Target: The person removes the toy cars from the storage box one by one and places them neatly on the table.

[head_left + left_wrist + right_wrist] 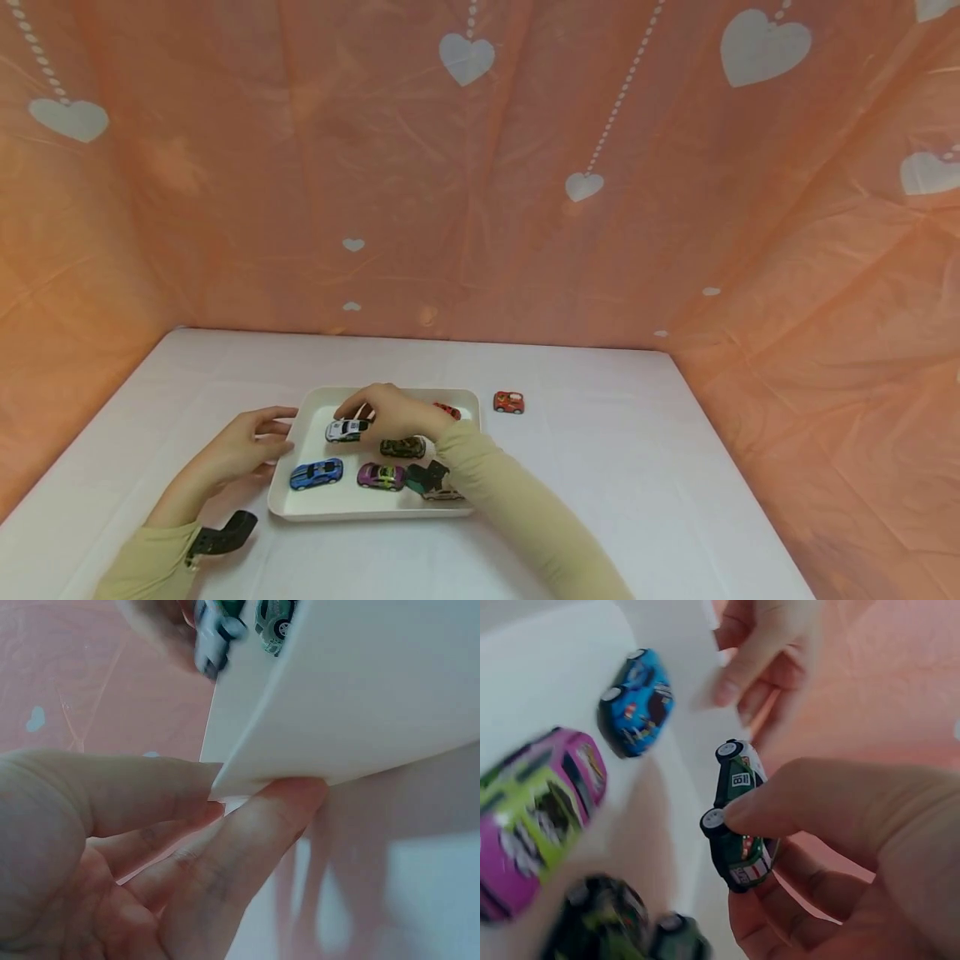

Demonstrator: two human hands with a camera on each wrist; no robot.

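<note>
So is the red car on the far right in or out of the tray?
Out: the red car sits on the white table, a gap between it and the tray.

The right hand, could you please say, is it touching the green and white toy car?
Touching: in the right wrist view, the right hand pinches the green and white toy car in its fingers.
</note>
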